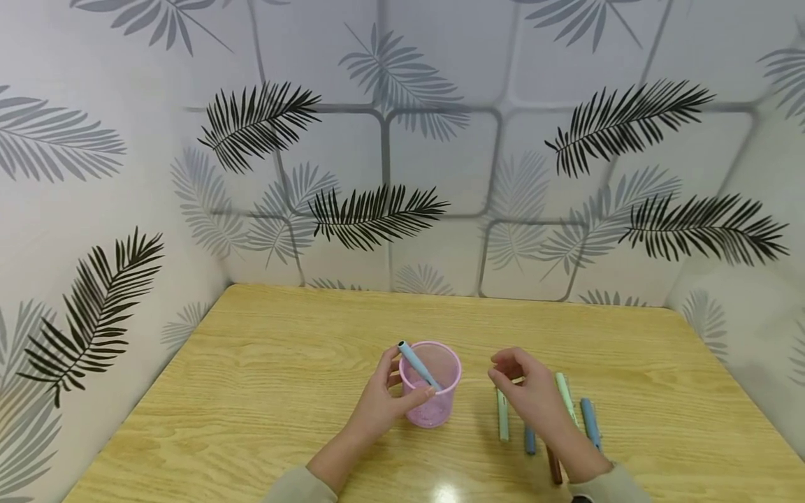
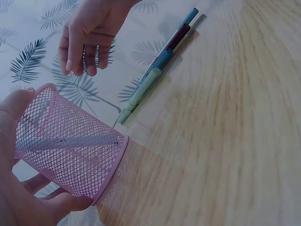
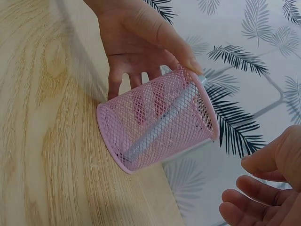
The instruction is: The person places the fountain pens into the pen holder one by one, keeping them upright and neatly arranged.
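My left hand grips a pink mesh pen cup, fingers round its side and thumb near the rim. A light blue pen leans inside the cup, its upper end sticking out over the rim; the mesh shows its whole length in the right wrist view. To the right of the cup my right hand hovers above the pens, its fingers loosely bent and nothing between them. Under and around it lie a light green pen, a blue pen and a brown pen, partly hidden by the arm.
Another green pen and another blue pen lie on the right beside the forearm. All rest on a wood-grain table. Behind it rises a wall with a leaf pattern.
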The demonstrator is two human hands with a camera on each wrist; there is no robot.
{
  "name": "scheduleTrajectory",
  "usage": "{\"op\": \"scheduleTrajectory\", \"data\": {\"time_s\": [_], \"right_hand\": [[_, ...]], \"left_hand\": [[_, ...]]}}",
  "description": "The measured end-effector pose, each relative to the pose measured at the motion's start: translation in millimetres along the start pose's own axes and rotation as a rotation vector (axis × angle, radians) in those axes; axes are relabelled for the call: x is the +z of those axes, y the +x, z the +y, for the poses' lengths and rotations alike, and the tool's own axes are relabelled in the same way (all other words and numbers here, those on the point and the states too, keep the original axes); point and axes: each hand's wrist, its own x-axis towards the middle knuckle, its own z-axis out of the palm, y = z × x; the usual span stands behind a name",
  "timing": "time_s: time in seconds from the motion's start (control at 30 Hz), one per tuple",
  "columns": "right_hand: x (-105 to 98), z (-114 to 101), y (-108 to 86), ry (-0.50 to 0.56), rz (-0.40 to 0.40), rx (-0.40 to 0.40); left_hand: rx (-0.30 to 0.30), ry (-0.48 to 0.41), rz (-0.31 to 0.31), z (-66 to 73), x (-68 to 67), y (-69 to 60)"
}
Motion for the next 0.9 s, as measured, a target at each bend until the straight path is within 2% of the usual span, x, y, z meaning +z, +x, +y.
{"op": "scheduleTrajectory", "data": {"time_s": [0.23, 0.6, 0.9], "right_hand": [[-7.2, 6.2, -3.1, -0.026, -0.003, 0.022], [-14.3, 20.3, -11.1, -0.055, 0.026, -0.022], [-29.8, 26.5, -18.0, -0.093, -0.021, 0.096]], "left_hand": [[-0.005, 0.002, -0.003, 2.3, -0.2, 1.1], [0.002, -0.013, -0.006, 0.9, 0.9, 0.5], [-0.016, -0.026, -0.009, 1.5, 1.0, 0.3]]}}
